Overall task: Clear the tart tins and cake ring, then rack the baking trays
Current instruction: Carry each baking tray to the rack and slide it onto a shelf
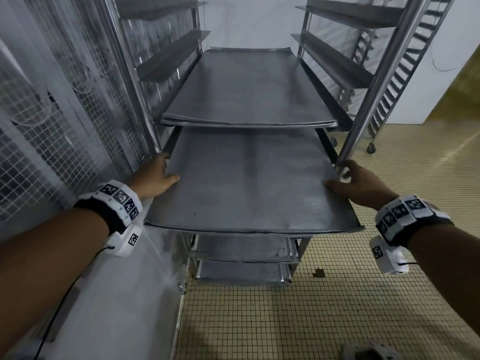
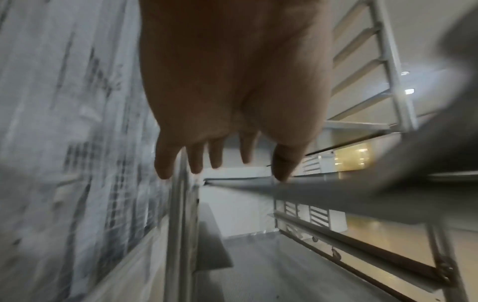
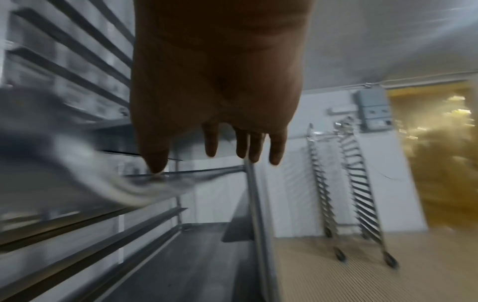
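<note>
Tiled floor point(image 1: 337, 307), small beige squares, one dark chip near rack foot. White wall behind. Wire mesh panel point(image 1: 52, 126) tight along L side; open floor to R. Second rack point(image 1: 405, 61) w/ wheels parked well apart, back R, by a yellow-lit opening.

Steel rack point(image 1: 384, 74) straight ahead, angle rails both sides. Baking tray point(image 1: 246, 183) part-way in on its rails, near edge sticking out past front posts. Another tray point(image 1: 241, 87) one level up, fully in; two perforated trays point(image 1: 244, 248) lower down.

Left hand point(image 1: 155, 175) on tray's L edge: thumb on top, fingers point(image 2: 165, 163) straight, by L post. Right hand point(image 1: 355, 180) on R edge, thumb on top, fingers point(image 3: 276, 149) straight, alongside R post.
</note>
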### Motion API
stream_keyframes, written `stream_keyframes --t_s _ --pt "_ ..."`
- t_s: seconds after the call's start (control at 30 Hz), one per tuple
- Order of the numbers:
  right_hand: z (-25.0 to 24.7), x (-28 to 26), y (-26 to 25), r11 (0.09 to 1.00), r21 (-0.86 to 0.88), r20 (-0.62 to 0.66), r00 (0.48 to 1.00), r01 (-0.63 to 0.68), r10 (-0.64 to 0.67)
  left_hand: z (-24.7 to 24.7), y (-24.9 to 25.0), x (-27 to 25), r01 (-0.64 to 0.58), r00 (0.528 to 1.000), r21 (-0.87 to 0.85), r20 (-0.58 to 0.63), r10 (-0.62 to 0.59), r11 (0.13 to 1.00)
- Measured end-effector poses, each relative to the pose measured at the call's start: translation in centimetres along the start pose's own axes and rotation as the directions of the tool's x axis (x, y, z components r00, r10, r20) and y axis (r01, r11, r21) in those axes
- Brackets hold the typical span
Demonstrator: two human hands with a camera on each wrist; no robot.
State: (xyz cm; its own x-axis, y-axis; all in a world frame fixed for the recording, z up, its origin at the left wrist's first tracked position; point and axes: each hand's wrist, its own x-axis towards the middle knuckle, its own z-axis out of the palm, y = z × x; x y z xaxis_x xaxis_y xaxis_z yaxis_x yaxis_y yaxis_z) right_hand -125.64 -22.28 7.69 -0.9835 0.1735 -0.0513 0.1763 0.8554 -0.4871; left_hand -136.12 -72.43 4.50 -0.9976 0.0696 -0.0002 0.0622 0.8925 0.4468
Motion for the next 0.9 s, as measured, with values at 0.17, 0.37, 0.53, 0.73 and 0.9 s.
stream_keyframes --t_s 0.17,0.37,0.53,0.73,0.9 --pt "-0.3 -3.2 -4.3 0.94 -0.256 0.151 0.97 0.224 -0.19 -1.2 5.8 -4.5 -0.251 0.953 0.324 0.248 0.174 0.912" --pt "2.8 -7.1 -10.5 0.837 -0.264 0.379 0.85 0.479 -0.367 1.4 13.1 -10.4 -0.376 0.879 0.251 0.403 0.257 0.892" --pt "4.8 -9.0 -11.1 0.822 -0.241 0.361 0.834 0.515 -0.417 2.9 14.2 -13.1 -0.444 0.85 0.148 0.38 0.364 0.884" --pt "5.4 -10.6 -8.4 0.765 -0.331 0.223 0.833 0.553 -0.506 3.2 12.5 -15.0 -0.43 0.887 0.176 0.266 0.378 0.885" --pt "7.3 -10.8 -8.1 0.756 -0.373 0.139 0.838 0.538 -0.527 5.2 12.7 -15.4 -0.426 0.905 0.358 0.172 0.39 0.831"
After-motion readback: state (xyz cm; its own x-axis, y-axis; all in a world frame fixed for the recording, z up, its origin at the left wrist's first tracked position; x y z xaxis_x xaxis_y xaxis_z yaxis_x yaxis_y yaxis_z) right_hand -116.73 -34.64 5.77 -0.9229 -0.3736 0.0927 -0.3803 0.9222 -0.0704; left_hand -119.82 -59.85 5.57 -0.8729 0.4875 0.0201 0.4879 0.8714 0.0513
